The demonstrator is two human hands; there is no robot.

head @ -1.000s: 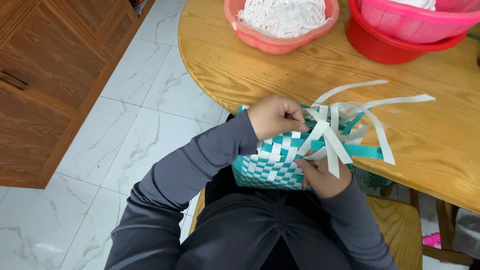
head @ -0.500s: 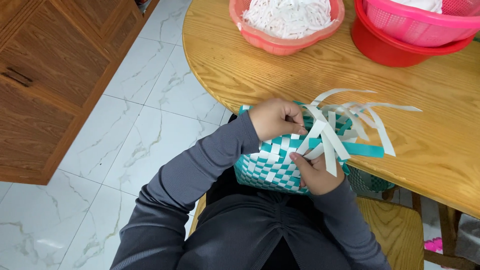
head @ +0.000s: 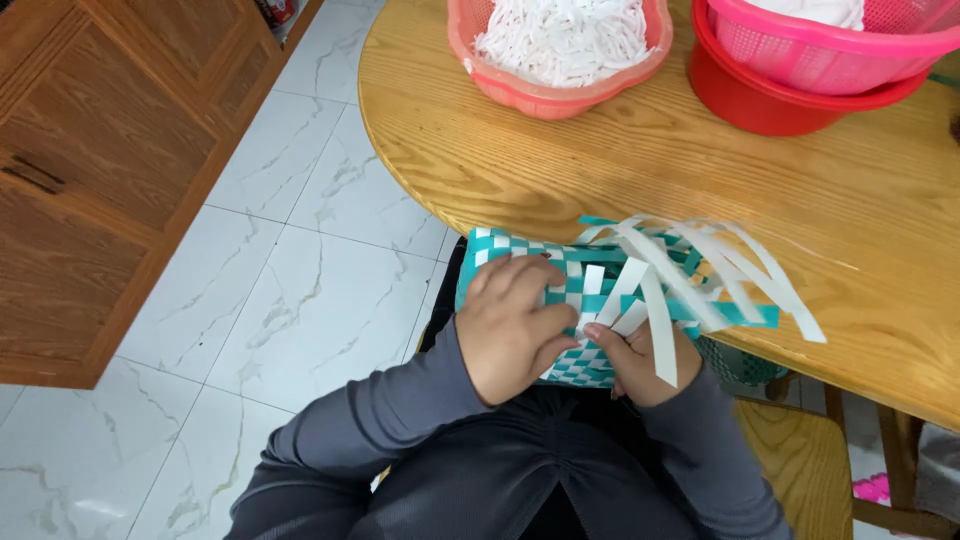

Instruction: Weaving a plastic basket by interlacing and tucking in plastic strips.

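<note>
A round wooden table [head: 640, 180] stands over a white marble floor [head: 300, 290], a wooden cabinet [head: 90, 150] to the left. At the table's near edge, the left hand [head: 512, 325] lies curled over a teal-and-white woven basket [head: 570, 290], and the right hand [head: 640, 360] pinches a loose white strip [head: 660, 335]. More strips fan rightward over bare tabletop. Farther back, a salmon basket [head: 560, 60] holds white strips beside stacked pink and red bowls [head: 800, 70].

Round wooden table [head: 640, 170], coral basket [head: 480, 60] of white strips, pink basket [head: 800, 65] in red bowl [head: 760, 105], perhaps a cabinet [head: 100, 150]
</note>
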